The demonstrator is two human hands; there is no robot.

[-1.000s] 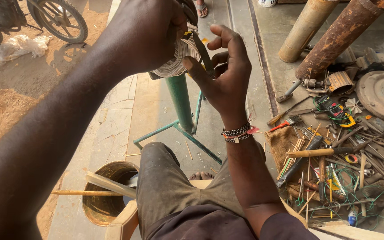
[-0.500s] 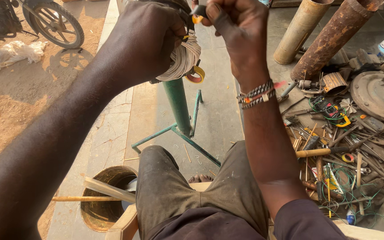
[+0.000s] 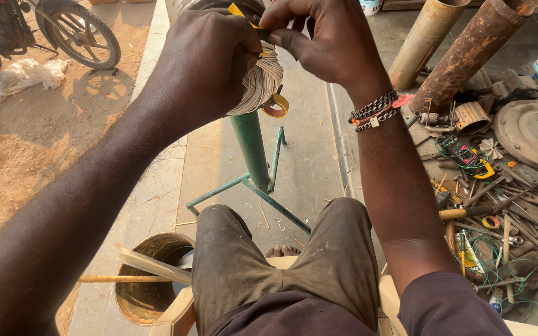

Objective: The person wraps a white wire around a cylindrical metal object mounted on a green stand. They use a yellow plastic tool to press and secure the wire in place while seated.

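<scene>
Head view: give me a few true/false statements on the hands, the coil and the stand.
1. The left hand grips a coil of pale wire. True.
2. The right hand rests on the knee. False: it is raised at the coil's top, pinching.
3. The green stand lies flat on the floor. False: its post is upright.
4. A roll of yellow tape hangs beside the coil. True.
</scene>
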